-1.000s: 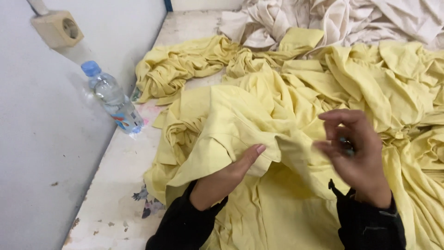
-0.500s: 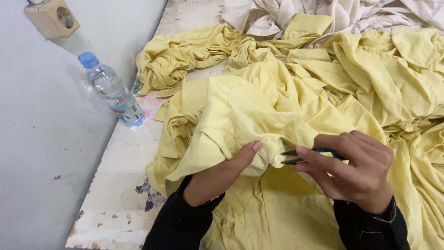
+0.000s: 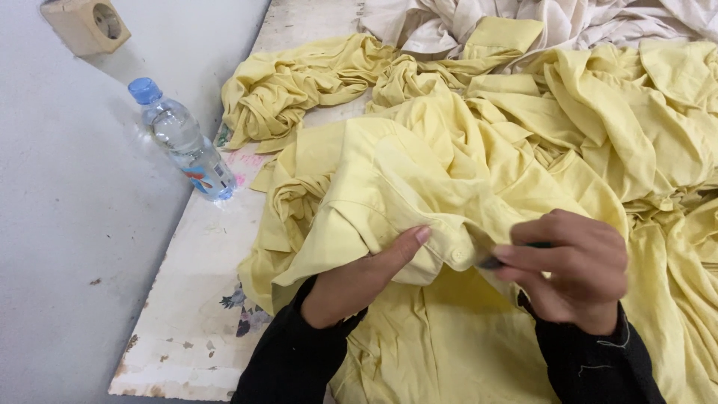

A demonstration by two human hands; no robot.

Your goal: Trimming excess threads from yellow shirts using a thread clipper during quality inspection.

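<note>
In the head view, low in the middle of the frame, the left hand (image 3: pixel 357 280) pinches a fold of the yellow shirt (image 3: pixel 419 187) taut so the right hand (image 3: pixel 576 273), closed on small snips (image 3: pixel 493 262), can reach its button (image 3: pixel 457 256).

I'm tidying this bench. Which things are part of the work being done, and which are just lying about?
In use: yellow shirt, pinched by left hand; small dark tool in right hand.
Lying about: water bottle, cream cloth, wall socket, other yellow garments.
</note>
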